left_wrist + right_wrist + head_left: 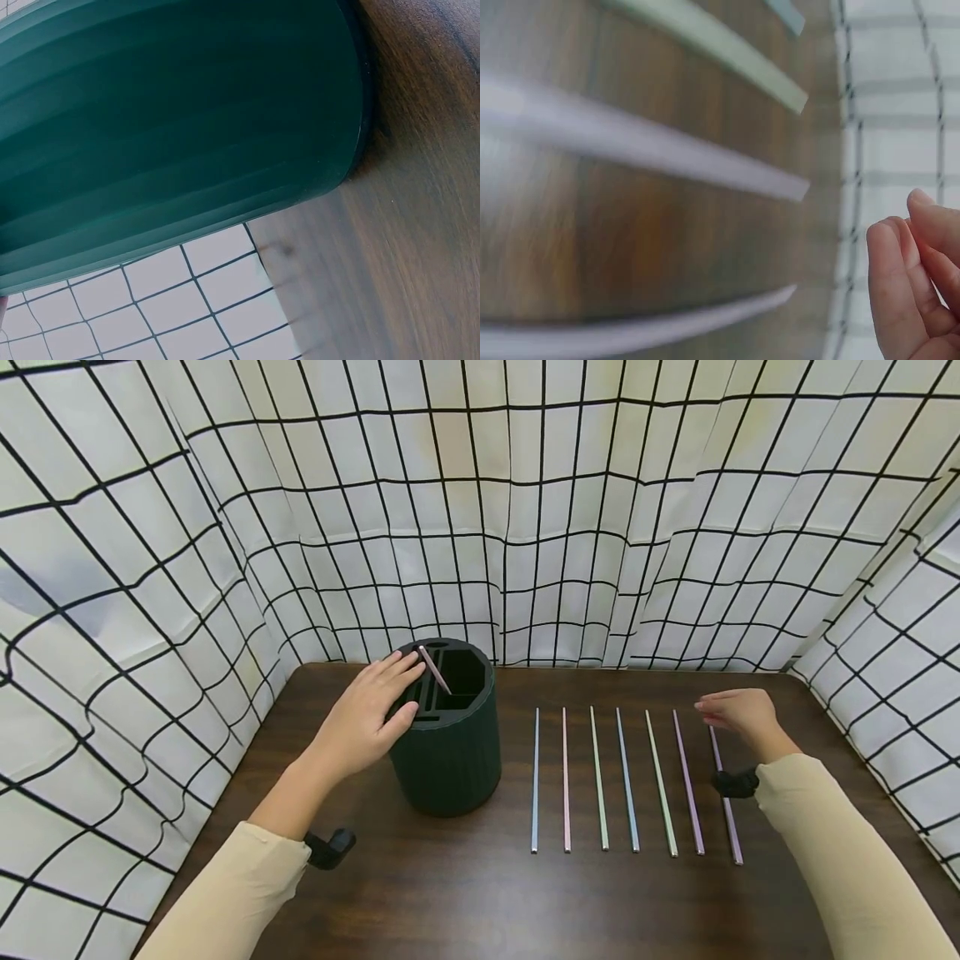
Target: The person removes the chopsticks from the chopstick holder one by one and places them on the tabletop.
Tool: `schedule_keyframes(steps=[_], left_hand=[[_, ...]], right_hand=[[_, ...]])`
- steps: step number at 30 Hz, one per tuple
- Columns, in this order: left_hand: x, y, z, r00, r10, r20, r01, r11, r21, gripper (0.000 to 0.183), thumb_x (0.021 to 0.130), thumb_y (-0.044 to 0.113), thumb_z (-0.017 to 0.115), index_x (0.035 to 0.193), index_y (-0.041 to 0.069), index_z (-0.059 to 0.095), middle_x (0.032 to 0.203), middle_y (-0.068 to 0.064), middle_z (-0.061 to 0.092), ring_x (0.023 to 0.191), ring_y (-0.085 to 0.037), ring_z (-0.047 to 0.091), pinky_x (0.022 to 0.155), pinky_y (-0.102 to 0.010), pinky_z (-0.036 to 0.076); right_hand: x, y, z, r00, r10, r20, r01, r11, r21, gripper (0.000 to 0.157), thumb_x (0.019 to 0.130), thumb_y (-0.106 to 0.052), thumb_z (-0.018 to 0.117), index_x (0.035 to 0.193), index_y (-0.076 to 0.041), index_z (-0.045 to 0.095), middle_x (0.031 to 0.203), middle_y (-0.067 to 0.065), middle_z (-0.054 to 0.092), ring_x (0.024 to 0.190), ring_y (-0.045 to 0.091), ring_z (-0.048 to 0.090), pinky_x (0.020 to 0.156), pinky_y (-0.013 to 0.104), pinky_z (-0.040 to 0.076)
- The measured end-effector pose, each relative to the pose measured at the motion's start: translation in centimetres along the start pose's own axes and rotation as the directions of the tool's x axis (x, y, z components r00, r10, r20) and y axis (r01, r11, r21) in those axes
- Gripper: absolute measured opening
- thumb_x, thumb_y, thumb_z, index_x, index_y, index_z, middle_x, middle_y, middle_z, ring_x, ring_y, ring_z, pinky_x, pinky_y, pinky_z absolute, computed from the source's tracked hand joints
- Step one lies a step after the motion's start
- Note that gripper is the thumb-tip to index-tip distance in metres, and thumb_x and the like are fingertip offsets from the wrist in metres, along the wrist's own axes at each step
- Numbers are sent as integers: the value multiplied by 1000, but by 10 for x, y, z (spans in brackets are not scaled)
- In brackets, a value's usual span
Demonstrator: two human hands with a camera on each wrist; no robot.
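Note:
My left hand (364,717) rests on the left rim of a dark green round utensil holder (450,768), its fingers extended over the top. The holder's ribbed side (165,127) fills much of the left wrist view. A pink chopstick (435,670) leans inside the holder. My right hand (742,714) hovers over the far end of the rightmost purple chopstick (729,810), fingers loosely bent and thumb close to them. Nothing shows between its fingertips (921,196) in the right wrist view. Just to its left lies another purple chopstick (688,785).
Further left, a green chopstick (661,785), a blue one (627,781), another green one (599,781), a pink one (566,781) and another blue one (536,781) lie spaced apart. White cloth with a black grid (562,510) surrounds the dark wooden table (465,885).

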State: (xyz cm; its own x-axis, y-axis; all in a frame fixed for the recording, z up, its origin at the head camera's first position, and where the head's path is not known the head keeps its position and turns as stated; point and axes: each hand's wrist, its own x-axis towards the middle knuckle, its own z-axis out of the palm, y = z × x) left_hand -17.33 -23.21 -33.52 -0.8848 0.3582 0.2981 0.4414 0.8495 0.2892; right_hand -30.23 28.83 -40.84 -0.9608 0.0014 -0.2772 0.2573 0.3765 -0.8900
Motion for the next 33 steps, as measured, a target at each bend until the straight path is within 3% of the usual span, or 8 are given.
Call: schedule_keyframes(steps=[3,6,9,11,16,19,24,33], left_hand=[[-3,-1,1,1000,-2,7,2,1000,0,55,103,30,45,153,8,39,162,-10,34,153,-32,23,126,-53,16],[-3,-1,1,1000,-2,6,2,1000,2,55,103,31,44,153,9,39,162,-9,33,154,-32,22,127,-52,15],[-2,-2,-1,1000,2,2,-2,1000,8,55,104,32,44,154,9,38,163,-9,32,154,-31,22,127,-51,15],[-1,-2,-1,1000,2,2,-2,1000,8,55,104,32,44,154,9,38,163,-9,32,154,-31,22,127,-50,15],[1,-2,-2,1000,9,6,-9,1000,2,55,104,31,44,154,8,38,163,-10,32,154,-31,21,128,-50,14],[2,-2,-2,1000,12,1,-12,1000,0,55,104,31,43,154,8,38,163,-10,32,154,-32,22,127,-50,14],[2,-2,-2,1000,15,-10,-15,1000,-1,55,103,31,44,153,7,39,162,-11,33,153,-32,23,127,-51,15],[2,0,0,1000,15,-7,-15,1000,-3,56,103,30,44,153,7,40,162,-11,34,153,-34,24,127,-51,16]], right_hand=[[-2,-15,19,999,-41,33,42,998,-39,42,94,-8,66,124,19,58,71,-15,71,67,-3,69,70,20,61],[-8,-34,39,994,-96,43,101,986,-135,43,95,-14,66,127,14,60,95,9,78,70,-7,67,72,18,61],[-16,-56,60,987,-154,43,159,972,-174,43,95,-18,66,128,10,61,129,25,65,76,-10,65,77,16,60],[-21,-70,73,980,-194,55,201,961,-191,43,96,-20,65,130,7,62,137,25,58,81,-11,65,83,17,58],[-36,-102,104,959,-277,60,282,950,-132,39,96,-26,67,126,-1,67,131,17,66,94,-3,70,98,30,56],[-45,-119,123,930,-364,56,368,926,-85,36,94,-26,69,122,-4,71,124,15,70,98,6,72,98,35,56],[-62,-144,153,872,-484,75,488,871,-54,33,90,-26,74,118,-9,74,117,9,74,103,13,71,87,24,56],[-84,-171,195,819,-540,193,531,841,104,32,87,-21,78,116,-9,75,115,7,75,106,16,71,91,31,58]])
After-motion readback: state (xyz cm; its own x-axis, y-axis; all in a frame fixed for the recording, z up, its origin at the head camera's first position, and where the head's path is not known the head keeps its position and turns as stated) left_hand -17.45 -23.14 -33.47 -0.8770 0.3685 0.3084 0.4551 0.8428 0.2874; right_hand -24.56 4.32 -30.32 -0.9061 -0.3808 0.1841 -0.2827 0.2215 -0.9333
